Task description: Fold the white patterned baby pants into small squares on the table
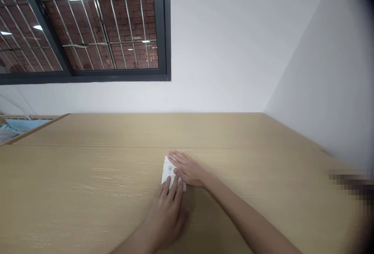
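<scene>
A small flat white piece with a faint printed pattern (167,169) lies on the wooden tabletop (87,207). It looks like folded paper or cloth; I cannot tell which. From below, my left hand (168,207) rests its outstretched fingertips on the lower edge of the white piece. My right hand (187,168) lies flat over its upper right side, fingers stretched to the left, and covers part of it. Both hands are open, pressing from above rather than gripping. The two hands are close together, with the right thumb near the left fingertips.
A thin seam runs across the tabletop beyond my hands. Behind it stands a white wall (219,51) with a dark-framed barred window (122,75). Blue bedding (26,123) shows past the left edge. Another white wall (330,90) borders the right side.
</scene>
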`<state>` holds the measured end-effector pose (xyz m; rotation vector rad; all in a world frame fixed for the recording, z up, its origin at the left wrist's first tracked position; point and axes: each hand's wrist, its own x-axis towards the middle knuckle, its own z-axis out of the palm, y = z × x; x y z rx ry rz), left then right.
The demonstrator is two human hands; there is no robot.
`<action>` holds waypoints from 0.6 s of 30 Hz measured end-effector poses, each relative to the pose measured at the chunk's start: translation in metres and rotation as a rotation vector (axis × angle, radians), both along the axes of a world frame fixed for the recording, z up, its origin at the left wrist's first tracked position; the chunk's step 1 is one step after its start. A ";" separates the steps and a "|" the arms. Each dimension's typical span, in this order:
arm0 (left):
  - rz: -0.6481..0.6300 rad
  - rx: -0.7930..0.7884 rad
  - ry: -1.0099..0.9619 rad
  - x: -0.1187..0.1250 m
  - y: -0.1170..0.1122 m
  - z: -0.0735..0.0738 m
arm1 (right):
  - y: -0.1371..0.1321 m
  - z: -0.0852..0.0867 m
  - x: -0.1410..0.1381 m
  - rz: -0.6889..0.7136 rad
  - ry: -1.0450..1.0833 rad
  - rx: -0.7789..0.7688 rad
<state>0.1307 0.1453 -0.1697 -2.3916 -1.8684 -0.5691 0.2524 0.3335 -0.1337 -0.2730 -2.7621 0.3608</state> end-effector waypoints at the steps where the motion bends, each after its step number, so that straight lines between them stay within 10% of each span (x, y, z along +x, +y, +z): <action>1: 0.006 -0.008 -0.007 0.000 0.000 0.002 | 0.003 -0.003 0.000 -0.019 0.012 -0.002; 11: 0.101 0.056 -0.354 -0.022 0.011 0.036 | 0.005 -0.013 0.009 -0.184 0.134 -0.039; 18: 0.400 0.111 -0.442 -0.056 0.029 0.027 | -0.006 -0.003 0.010 -0.277 0.266 0.017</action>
